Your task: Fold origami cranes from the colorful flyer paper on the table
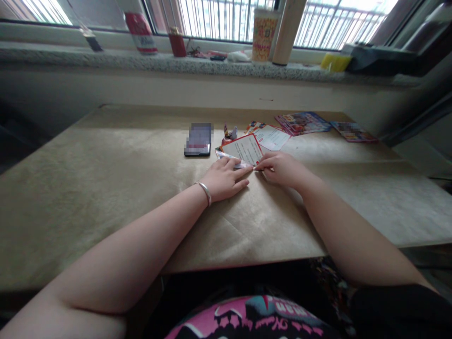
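Observation:
A printed sheet of paper (243, 148) with a red border lies before me, its near edge folded over into a narrow strip. My left hand (226, 178) rests flat on that folded strip, fingers stretched out to the right. At the right end of the fold, my right hand (280, 168) pinches the paper's corner between thumb and fingers. Just beyond the sheet stands a small folded paper figure (230, 133). Another white printed sheet (271, 137) lies behind it to the right.
A phone (198, 140) lies left of the paper. Colourful booklets (303, 123) are at the table's back right. The windowsill (212, 66) beyond holds a red can (140, 33), a patterned cup (264, 36), a cardboard tube (287, 33) and a yellow object (335, 61).

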`<state>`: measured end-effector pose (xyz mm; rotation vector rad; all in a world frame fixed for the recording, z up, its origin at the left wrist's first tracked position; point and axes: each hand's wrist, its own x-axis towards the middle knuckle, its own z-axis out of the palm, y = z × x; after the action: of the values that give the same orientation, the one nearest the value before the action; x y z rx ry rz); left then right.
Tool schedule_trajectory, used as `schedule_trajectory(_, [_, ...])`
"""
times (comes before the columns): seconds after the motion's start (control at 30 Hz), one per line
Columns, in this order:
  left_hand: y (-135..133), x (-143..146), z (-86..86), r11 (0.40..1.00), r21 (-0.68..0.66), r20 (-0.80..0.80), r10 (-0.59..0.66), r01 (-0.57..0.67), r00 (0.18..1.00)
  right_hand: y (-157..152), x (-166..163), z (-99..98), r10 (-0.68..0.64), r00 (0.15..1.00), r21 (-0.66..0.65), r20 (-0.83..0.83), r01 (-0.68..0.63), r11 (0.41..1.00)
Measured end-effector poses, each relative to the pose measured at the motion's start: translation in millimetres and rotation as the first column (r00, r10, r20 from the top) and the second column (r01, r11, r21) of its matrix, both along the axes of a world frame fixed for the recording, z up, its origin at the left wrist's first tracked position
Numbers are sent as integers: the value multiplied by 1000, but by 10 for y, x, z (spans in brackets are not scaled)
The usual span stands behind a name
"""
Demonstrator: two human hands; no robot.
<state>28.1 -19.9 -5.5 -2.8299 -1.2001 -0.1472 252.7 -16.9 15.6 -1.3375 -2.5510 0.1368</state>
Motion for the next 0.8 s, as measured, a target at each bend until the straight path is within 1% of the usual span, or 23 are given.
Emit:
schedule_trajectory(0.1, [-7, 1, 2, 1000, 4, -9, -5, 5, 1000, 1, -55, -36, -3, 998, -20, 59, 4, 1000])
schedule_trajectory(0.2, [-20, -4, 13, 1000, -4, -10, -11, 11, 1000, -10, -73, -13, -28, 996, -33, 90, 31, 999])
schedule_trajectory(0.3, [-18, -17, 12, 1000, 5, 23, -28, 28, 999, -27, -84, 15, -48, 993, -29, 106, 52, 998])
schedule_trajectory(0.47, [8, -33, -3, 999, 23, 33, -49, 49, 998, -49, -105, 29, -3, 987, -24, 158, 7, 1000])
schedule_trajectory(0.6, [-9, -18, 16, 1000, -12, 41, 5, -5, 999, -40, -102, 11, 27, 992, -17, 126, -25, 1000])
schedule_trajectory(0.8, [-15, -21, 79, 983, -126, 108, 150, -136, 983, -23, -78, -25, -18, 995, -23, 97, 21, 1000])
